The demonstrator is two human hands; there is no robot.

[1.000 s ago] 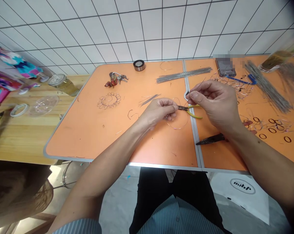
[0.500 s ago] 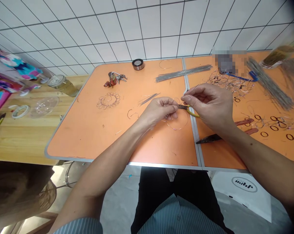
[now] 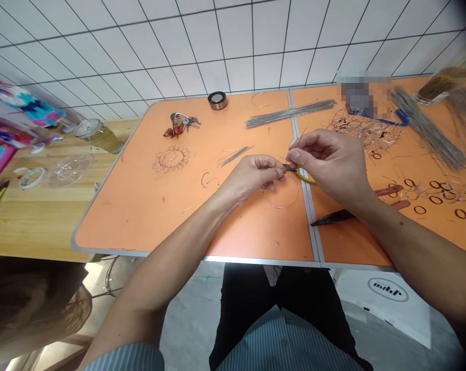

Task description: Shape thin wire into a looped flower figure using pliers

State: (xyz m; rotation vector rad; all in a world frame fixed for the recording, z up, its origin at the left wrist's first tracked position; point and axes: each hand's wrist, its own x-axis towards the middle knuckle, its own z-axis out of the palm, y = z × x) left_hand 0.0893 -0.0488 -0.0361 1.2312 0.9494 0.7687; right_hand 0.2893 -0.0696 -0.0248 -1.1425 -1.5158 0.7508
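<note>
My left hand (image 3: 262,172) is closed in a pinch on a thin wire ring (image 3: 282,207), whose lower curve shows below the fingers. Close beside it, my right hand (image 3: 329,157) pinches a thin wire (image 3: 303,132), and a short end sticks up above the thumb and forefinger. Between the hands lie yellow-handled pliers (image 3: 304,179), their dark jaws by my left fingertips and much of the handles hidden. Under my right forearm rest red-handled pliers (image 3: 331,218), long-nosed and partly covered.
On the orange table (image 3: 140,216) are a flower-shaped wire ring (image 3: 171,159), keys (image 3: 182,125), a tape roll (image 3: 217,100), wire bundles (image 3: 290,113), tangled wire (image 3: 366,129) and several dark rings (image 3: 420,210). A cup (image 3: 99,135) stands at left. Another person's head (image 3: 32,309) is at lower left.
Both hands stay close together with small finger movements. The wire end above my right fingers now shows more clearly. The camera view has shifted slightly.
</note>
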